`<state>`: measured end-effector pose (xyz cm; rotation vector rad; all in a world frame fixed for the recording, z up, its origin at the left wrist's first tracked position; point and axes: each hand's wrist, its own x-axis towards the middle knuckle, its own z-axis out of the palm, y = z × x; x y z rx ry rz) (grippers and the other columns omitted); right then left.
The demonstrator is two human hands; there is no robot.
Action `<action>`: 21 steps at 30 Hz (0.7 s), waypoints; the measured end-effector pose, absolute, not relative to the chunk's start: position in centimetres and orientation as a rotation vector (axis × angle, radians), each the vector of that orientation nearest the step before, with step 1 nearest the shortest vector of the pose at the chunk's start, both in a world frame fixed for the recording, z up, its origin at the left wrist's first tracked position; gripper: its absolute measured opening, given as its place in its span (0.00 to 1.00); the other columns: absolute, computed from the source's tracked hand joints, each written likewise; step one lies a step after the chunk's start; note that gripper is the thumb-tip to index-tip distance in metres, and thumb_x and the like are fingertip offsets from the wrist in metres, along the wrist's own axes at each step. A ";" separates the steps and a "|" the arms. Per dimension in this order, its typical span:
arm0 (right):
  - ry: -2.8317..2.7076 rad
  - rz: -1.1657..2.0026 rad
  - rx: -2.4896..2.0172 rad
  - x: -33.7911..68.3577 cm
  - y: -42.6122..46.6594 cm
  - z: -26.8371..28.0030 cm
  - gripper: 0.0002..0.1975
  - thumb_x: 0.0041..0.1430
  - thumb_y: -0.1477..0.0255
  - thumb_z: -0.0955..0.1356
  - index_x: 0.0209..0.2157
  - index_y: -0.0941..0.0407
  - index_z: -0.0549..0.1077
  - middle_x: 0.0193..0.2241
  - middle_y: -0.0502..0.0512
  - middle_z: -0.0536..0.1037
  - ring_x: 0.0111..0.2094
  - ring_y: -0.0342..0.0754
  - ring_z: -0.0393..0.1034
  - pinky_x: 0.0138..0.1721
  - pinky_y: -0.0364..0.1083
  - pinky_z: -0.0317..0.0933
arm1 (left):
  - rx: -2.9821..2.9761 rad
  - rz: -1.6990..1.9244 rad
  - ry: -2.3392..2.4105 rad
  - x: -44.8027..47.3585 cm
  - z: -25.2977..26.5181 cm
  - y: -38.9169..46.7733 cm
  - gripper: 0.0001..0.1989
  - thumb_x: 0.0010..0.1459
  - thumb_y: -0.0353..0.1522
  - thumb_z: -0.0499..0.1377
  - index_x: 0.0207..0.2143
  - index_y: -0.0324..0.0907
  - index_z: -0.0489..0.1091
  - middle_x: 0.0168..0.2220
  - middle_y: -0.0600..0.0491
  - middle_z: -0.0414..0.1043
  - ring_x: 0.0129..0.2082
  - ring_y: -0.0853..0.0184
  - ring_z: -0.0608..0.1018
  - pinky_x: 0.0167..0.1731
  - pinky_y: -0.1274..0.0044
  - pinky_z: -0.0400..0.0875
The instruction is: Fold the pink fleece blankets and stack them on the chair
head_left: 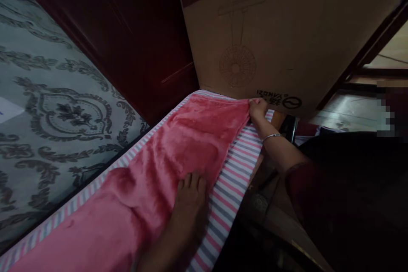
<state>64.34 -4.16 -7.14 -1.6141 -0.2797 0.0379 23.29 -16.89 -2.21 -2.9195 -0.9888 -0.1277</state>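
Observation:
A pink fleece cloth [165, 165] lies stretched along a narrow board covered in pink, white and grey stripes [236, 170]. My left hand [189, 197] rests flat on the cloth near its right edge, fingers extended and pressing down. My right hand [256, 108], with a thin bangle on the wrist, reaches to the far end and pinches the cloth's far right corner. The cloth shows soft wrinkles between the two hands.
A large cardboard box [287, 29] printed with a fan drawing stands just beyond the board's far end. Dark red wooden furniture [127, 29] is behind on the left. A grey patterned mattress [47, 106] lies to the left, and a tiled floor [350, 108] to the right.

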 end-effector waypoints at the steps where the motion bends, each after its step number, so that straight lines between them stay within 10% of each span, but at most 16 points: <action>1: -0.281 0.038 -1.602 64.5 -4.1 -6.9 0.06 0.51 0.67 0.68 0.26 0.54 0.69 0.24 0.49 0.71 0.30 0.48 0.64 0.39 0.49 0.63 | -2.916 -0.086 -1.005 22.9 -2.4 -16.8 0.13 0.59 0.28 0.56 0.46 0.45 0.72 0.49 0.42 0.73 0.48 0.51 0.72 0.48 0.59 0.69; 11: -0.391 0.052 -1.702 62.5 -6.1 -7.6 0.07 0.50 0.70 0.69 0.23 0.52 0.65 0.24 0.50 0.69 0.33 0.51 0.64 0.44 0.51 0.61 | -3.156 -0.598 -1.463 19.6 0.5 -16.6 0.11 0.65 0.33 0.47 0.30 0.47 0.64 0.31 0.51 0.71 0.32 0.64 0.74 0.35 0.71 0.72; 16: -0.420 0.056 -1.735 62.2 -6.4 -7.1 0.07 0.52 0.70 0.68 0.24 0.52 0.66 0.24 0.50 0.69 0.32 0.51 0.63 0.43 0.51 0.60 | -3.099 -0.277 -1.154 20.1 -0.5 -18.4 0.16 0.52 0.34 0.64 0.45 0.45 0.69 0.49 0.44 0.73 0.48 0.54 0.74 0.48 0.62 0.72; 21: -0.435 0.043 -1.758 62.1 -6.6 -6.9 0.07 0.53 0.70 0.68 0.24 0.53 0.66 0.24 0.50 0.69 0.31 0.51 0.63 0.42 0.50 0.59 | -3.063 -0.195 -1.177 19.7 -1.9 -18.9 0.11 0.59 0.24 0.51 0.34 0.44 0.71 0.38 0.47 0.76 0.39 0.59 0.77 0.42 0.67 0.72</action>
